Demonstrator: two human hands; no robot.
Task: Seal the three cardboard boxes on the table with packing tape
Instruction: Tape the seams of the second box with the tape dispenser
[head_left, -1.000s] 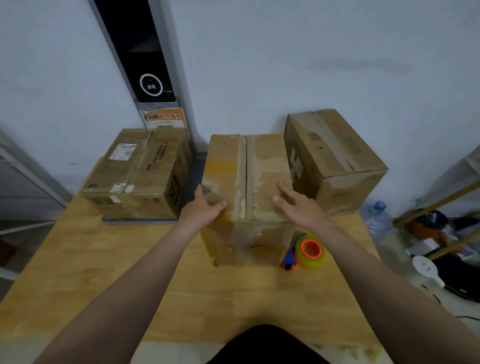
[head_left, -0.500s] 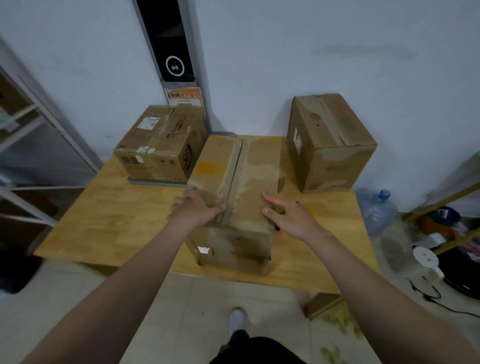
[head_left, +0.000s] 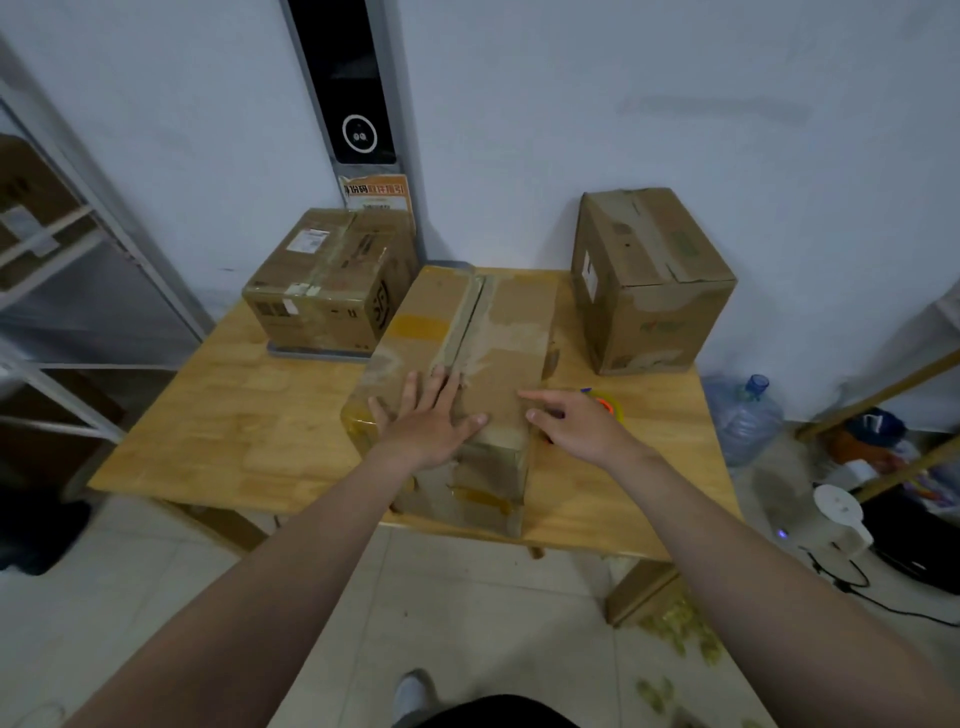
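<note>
The middle box (head_left: 498, 332) is pressed at the table (head_left: 234, 415) edge by the flat left hand (head_left: 431, 421); the right hand (head_left: 576, 423) is spread, empty, beside the tape roll (head_left: 612, 408).

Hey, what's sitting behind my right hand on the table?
A tape roll with an orange core peeks out behind the right hand, right of the middle box. The hand covers most of it, so the rest cannot be seen.

Right of centre, the right hand (head_left: 576, 426) hides most of the tape roll (head_left: 614, 409); only an orange-and-yellow sliver shows. The white label (head_left: 309, 240) on the upper-left box (head_left: 332, 291) is too small to read. The frame's left edge cuts off the metal shelving (head_left: 67, 249).
</note>
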